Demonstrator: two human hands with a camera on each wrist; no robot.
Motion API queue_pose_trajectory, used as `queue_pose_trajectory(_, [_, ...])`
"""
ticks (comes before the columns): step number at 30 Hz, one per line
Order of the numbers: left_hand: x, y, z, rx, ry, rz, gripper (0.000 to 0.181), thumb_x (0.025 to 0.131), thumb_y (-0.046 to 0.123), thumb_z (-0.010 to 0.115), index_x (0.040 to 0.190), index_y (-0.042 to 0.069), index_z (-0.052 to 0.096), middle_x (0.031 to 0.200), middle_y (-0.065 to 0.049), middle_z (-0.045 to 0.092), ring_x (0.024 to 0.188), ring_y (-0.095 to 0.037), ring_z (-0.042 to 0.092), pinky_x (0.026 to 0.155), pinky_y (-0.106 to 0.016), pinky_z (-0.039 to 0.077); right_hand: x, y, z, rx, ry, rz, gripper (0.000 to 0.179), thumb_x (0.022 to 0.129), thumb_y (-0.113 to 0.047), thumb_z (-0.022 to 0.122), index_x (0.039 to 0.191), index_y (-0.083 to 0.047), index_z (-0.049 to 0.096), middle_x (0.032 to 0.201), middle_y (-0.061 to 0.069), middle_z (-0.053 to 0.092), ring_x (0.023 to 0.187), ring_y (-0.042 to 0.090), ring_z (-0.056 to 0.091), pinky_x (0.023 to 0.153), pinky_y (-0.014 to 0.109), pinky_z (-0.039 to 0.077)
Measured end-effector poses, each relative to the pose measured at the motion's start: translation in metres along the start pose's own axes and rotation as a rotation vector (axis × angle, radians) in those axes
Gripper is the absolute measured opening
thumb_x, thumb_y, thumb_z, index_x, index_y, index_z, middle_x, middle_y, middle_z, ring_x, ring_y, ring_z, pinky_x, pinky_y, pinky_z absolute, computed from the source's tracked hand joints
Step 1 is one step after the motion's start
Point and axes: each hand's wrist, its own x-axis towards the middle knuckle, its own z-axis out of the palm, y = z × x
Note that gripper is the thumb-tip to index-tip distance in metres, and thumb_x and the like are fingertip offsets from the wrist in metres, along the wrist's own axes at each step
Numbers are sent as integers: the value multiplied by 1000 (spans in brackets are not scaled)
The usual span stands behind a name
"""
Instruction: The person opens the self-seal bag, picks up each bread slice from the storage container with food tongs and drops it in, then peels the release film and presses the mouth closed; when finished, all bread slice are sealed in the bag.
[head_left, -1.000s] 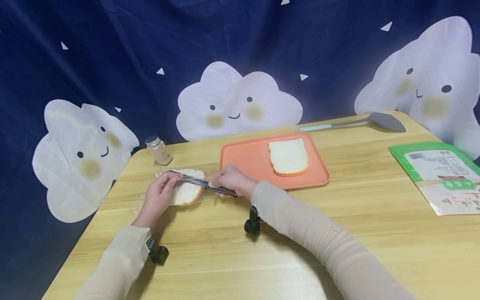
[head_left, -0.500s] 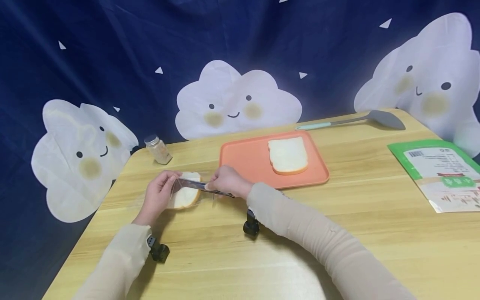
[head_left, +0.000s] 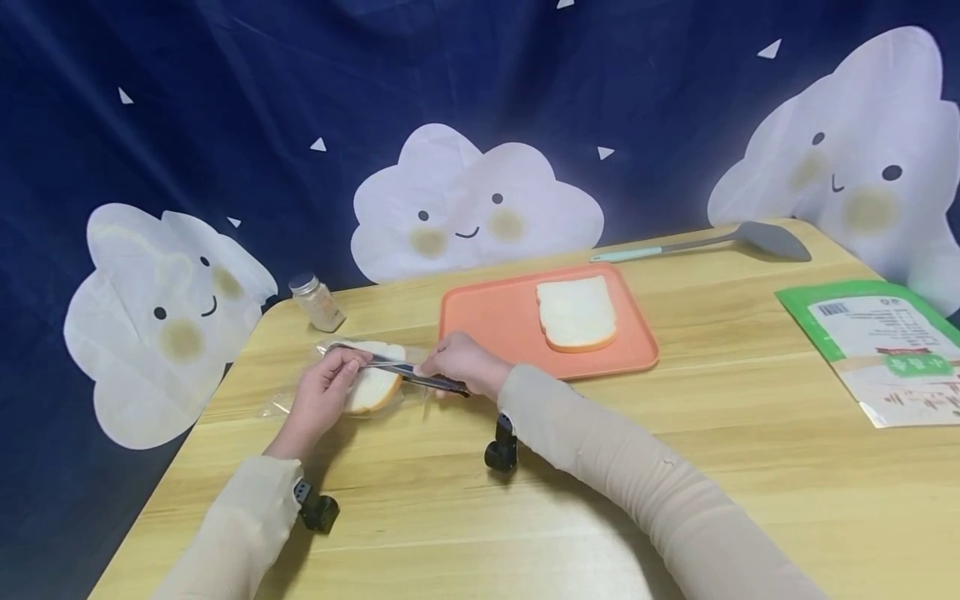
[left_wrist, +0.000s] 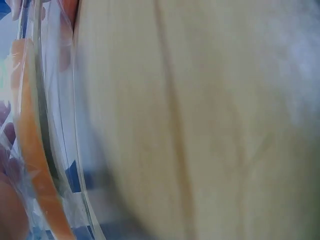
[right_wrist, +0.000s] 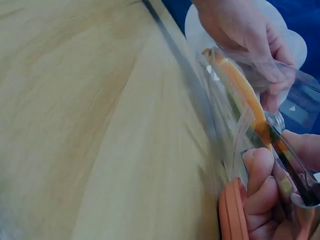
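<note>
In the head view my right hand (head_left: 467, 363) grips metal tongs (head_left: 442, 385) that reach left across a white bread slice (head_left: 372, 390) with an orange-brown crust. A clear plastic bag (head_left: 279, 406) surrounds the slice and the tongs' far end. My left hand (head_left: 321, 398) pinches the bag near the tongs' tip, over the slice. Seen from the right wrist, the tongs' arms (right_wrist: 295, 172) lie on either side of the crust, with the right fingers curled round them. The left wrist view shows the orange crust edge-on through the film.
An orange tray (head_left: 483, 321) bearing a second bread slice (head_left: 576, 310) lies just beyond my right hand. A small seasoning jar (head_left: 318, 303) stands at the back left. Behind the tray lies a spatula (head_left: 768, 240); a green and white packet (head_left: 870, 342) lies at the right.
Both hands keep their hold, with only small shifts. The tongs' far end and the bagged slice dipped slightly toward me, then moved back up a little. The tray and other things stay put.
</note>
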Motion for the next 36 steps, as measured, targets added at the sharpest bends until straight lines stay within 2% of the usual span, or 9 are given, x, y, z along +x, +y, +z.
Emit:
queue_pose_trajectory(4, [3, -7, 1, -22, 16, -48, 16, 93, -5, 45, 86, -14, 56, 102, -30, 61, 90, 13, 50, 80, -5, 40, -1, 0, 4, -131, 29, -71, 25, 82, -13, 69, 61, -7, 57, 57, 0, 53, 44, 13, 46, 44, 24, 35])
queue_pose_trajectory(6, [5, -13, 3, -47, 40, -61, 17, 93, -4, 45, 85, -13, 56, 103, -30, 61, 90, 12, 51, 79, -5, 40, -1, 0, 7, -175, 39, -94, 29, 81, -14, 69, 58, -7, 53, 51, 1, 50, 44, 12, 44, 43, 23, 33])
queue_pose_trajectory(9, [6, -23, 5, -51, 46, -39, 16, 93, -3, 46, 85, -10, 57, 102, -28, 63, 91, 11, 52, 81, -6, 39, 0, 0, 10, -123, 26, -67, 20, 83, -13, 67, 66, -5, 60, 57, 2, 56, 46, 12, 48, 43, 23, 36])
queue_pose_trajectory(11, [5, -27, 6, -50, 36, -15, 16, 93, -2, 47, 85, -8, 58, 102, -26, 64, 94, 11, 52, 83, -7, 39, 0, -1, 10, -47, 18, -21, 11, 84, -12, 65, 79, -2, 66, 67, 7, 63, 48, 13, 53, 44, 22, 40])
queue_pose_trajectory(14, [4, -30, 6, -23, 31, 4, 16, 94, 1, 48, 86, -4, 60, 100, -23, 64, 95, 11, 51, 85, -8, 37, 1, -1, 8, 56, 11, 35, 12, 85, -9, 62, 92, 0, 67, 79, 14, 66, 49, 14, 54, 44, 22, 41])
queue_pose_trajectory(18, [4, -31, 5, 10, 58, -2, 16, 94, 3, 49, 86, -3, 62, 98, -21, 65, 93, 10, 51, 84, -9, 37, 1, -1, 6, 108, -5, 54, 15, 85, -9, 63, 96, 1, 66, 86, 18, 67, 50, 14, 56, 45, 21, 42])
queue_pose_trajectory(25, [8, -26, 10, 47, 34, -10, 15, 93, 4, 51, 88, -2, 64, 99, -18, 66, 93, 10, 50, 82, -9, 37, -1, -3, 9, 9, 49, 25, 12, 86, -10, 62, 90, 0, 68, 80, 12, 66, 49, 14, 55, 43, 21, 40])
queue_pose_trajectory(30, [8, -23, 15, 63, 12, -9, 13, 92, 1, 51, 87, -4, 62, 99, -20, 66, 91, 10, 48, 79, -7, 36, 0, -4, 13, -48, 101, 0, 10, 87, -9, 62, 85, -2, 69, 84, 8, 66, 52, 16, 57, 43, 23, 40])
queue_pose_trajectory(36, [7, -24, 16, 41, 22, -26, 14, 92, 1, 51, 86, -5, 62, 98, -20, 66, 89, 10, 50, 79, -7, 37, 3, 1, 11, 39, 66, -10, 11, 86, -7, 62, 91, 0, 69, 82, 8, 66, 49, 15, 55, 44, 22, 44])
